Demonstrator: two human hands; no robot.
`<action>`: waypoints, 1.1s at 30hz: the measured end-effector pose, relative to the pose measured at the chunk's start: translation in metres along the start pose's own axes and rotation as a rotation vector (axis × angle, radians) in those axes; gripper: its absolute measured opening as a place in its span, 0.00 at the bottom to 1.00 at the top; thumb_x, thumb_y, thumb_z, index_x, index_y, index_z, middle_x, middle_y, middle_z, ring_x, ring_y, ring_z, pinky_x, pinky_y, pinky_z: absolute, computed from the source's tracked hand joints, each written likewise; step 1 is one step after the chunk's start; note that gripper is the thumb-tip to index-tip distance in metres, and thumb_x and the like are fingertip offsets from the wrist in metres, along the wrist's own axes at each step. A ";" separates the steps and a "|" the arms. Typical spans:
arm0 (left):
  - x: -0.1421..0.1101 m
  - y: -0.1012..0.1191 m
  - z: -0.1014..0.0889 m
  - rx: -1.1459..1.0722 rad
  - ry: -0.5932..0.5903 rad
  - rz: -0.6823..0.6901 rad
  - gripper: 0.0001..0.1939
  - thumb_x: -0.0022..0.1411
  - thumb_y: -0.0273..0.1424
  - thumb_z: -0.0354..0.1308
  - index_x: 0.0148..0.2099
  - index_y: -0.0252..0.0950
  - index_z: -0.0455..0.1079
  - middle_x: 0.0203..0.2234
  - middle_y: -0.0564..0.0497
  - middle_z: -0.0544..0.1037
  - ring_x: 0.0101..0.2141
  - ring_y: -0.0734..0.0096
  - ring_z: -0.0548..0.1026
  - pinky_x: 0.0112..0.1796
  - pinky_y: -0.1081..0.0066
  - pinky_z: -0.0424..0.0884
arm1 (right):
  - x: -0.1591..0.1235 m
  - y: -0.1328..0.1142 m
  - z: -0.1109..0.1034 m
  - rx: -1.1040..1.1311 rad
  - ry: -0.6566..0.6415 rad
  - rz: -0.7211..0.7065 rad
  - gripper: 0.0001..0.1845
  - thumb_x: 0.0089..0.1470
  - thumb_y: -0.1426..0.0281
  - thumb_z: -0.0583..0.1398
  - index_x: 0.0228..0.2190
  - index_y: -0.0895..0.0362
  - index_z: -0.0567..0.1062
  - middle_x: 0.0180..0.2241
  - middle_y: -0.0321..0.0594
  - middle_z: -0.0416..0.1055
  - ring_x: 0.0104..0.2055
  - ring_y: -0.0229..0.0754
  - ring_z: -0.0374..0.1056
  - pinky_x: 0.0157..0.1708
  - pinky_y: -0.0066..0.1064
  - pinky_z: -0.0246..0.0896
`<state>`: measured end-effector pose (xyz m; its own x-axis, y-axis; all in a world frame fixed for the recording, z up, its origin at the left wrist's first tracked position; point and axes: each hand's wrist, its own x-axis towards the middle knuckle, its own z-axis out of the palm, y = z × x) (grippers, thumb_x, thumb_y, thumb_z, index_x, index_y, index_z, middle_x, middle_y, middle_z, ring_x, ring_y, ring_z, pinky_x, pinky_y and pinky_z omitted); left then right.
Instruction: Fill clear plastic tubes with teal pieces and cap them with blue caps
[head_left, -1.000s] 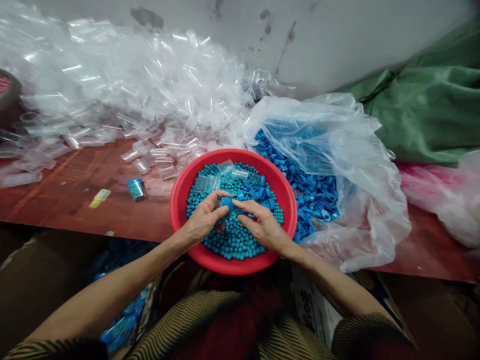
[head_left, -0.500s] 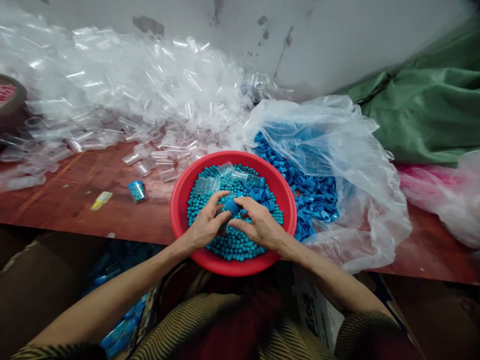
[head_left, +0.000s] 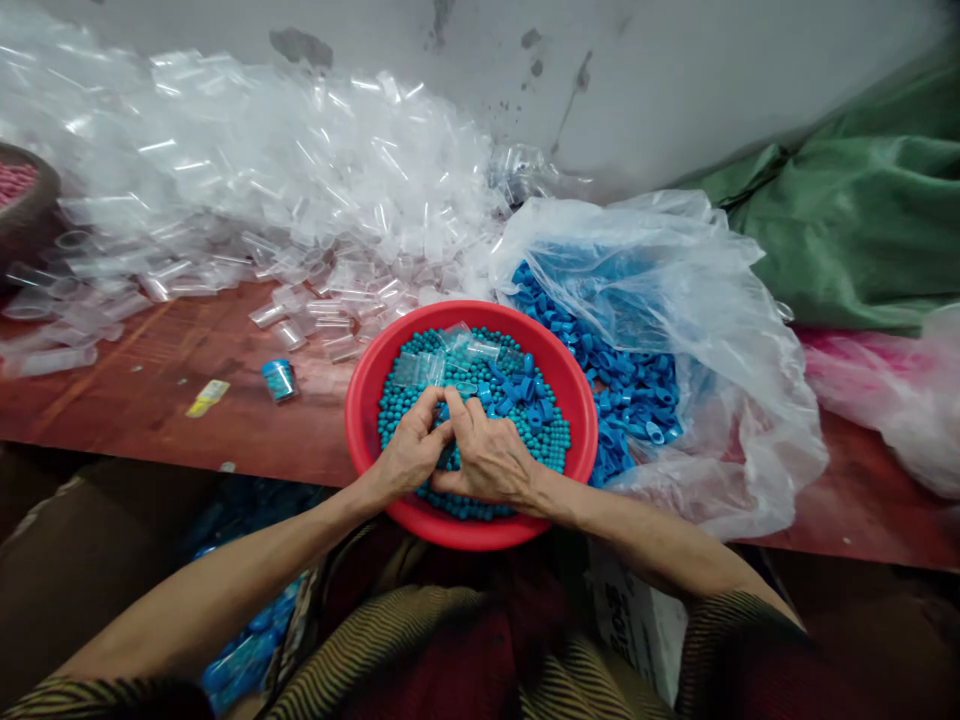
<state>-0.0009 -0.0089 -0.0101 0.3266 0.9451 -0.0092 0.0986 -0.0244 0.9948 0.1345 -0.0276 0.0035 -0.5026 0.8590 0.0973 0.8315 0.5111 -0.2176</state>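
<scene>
In the head view, a red basin (head_left: 358, 410) holds many turquoise beads (head_left: 553, 452), with clear plastic tubes (head_left: 417, 369) and blue caps (head_left: 534, 392) lying on top. Over the beads, my left hand (head_left: 411, 442) is closed, thumb and fingers pinched around a small blue-capped tube. My right hand (head_left: 491, 458) bends over from the other side, its fingertips meeting the left ones on the same piece. Both hands hide nearly all of it now. A bead-filled tube with a blue cap (head_left: 280, 380) stands on the table to the left.
Behind the basin rises a large heap of clear tubes (head_left: 300, 170). More blue caps (head_left: 637, 390) spill from a clear plastic bag (head_left: 757, 440) at right. A yellow-and-white scrap (head_left: 208, 397) lies on the red table (head_left: 150, 420). A tub of pink beads (head_left: 34, 215) sits far left.
My right hand has moved left and closed over the blue-capped tube, which showed between the hands before. My left hand stays nearly in place.
</scene>
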 end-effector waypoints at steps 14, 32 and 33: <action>-0.004 0.007 0.002 -0.237 -0.150 -0.040 0.20 0.58 0.37 0.54 0.50 0.35 0.55 0.29 0.55 0.65 0.28 0.77 0.64 0.31 0.74 0.63 | -0.012 0.018 0.001 0.466 0.179 -0.019 0.43 0.45 0.61 0.63 0.57 0.59 0.50 0.46 0.49 0.66 0.41 0.46 0.69 0.34 0.35 0.68; -0.013 0.016 -0.026 0.202 0.265 0.115 0.13 0.60 0.33 0.51 0.48 0.38 0.60 0.29 0.55 0.68 0.27 0.76 0.66 0.29 0.74 0.64 | 0.003 0.035 -0.011 0.287 -0.012 -0.103 0.39 0.53 0.59 0.59 0.59 0.59 0.50 0.49 0.52 0.64 0.44 0.48 0.67 0.36 0.37 0.66; -0.016 0.017 -0.037 0.213 0.339 0.123 0.14 0.59 0.34 0.52 0.48 0.38 0.61 0.31 0.54 0.69 0.28 0.75 0.67 0.29 0.73 0.65 | 0.001 0.043 -0.011 0.281 -0.016 -0.068 0.33 0.55 0.60 0.58 0.57 0.59 0.54 0.48 0.51 0.65 0.44 0.47 0.67 0.37 0.36 0.65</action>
<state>-0.0396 -0.0121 0.0102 0.0235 0.9837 0.1780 0.2819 -0.1773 0.9429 0.1723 -0.0047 0.0050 -0.5604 0.8214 0.1063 0.6987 0.5377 -0.4719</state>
